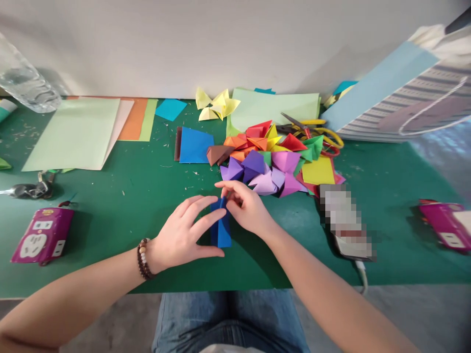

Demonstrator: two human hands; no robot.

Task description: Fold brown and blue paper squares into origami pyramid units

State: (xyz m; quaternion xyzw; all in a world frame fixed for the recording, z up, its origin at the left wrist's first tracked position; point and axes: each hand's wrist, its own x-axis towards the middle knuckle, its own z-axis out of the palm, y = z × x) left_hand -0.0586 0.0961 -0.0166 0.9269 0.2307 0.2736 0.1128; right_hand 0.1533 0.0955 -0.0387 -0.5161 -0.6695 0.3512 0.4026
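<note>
A folded piece of dark blue paper (222, 230) lies on the green table mat (121, 196) in front of me. My left hand (184, 233), with a bead bracelet at the wrist, rests over the paper's left side, its fingers stretched flat across the fold. My right hand (246, 206) pinches the paper's upper edge between thumb and fingers. Just beyond my hands sits a heap of folded paper shapes (272, 157) in red, orange, purple, green and yellow.
Flat coloured sheets (79, 132) lie at the back left, a blue square (195, 145) and yellow folded pieces (215, 105) in the middle. Yellow-handled scissors (312, 130), a paper bag (408, 93), a plastic bottle (22, 81), keys (31, 189), purple boxes (42, 235) (443, 223) and a phone (346, 220) surround them.
</note>
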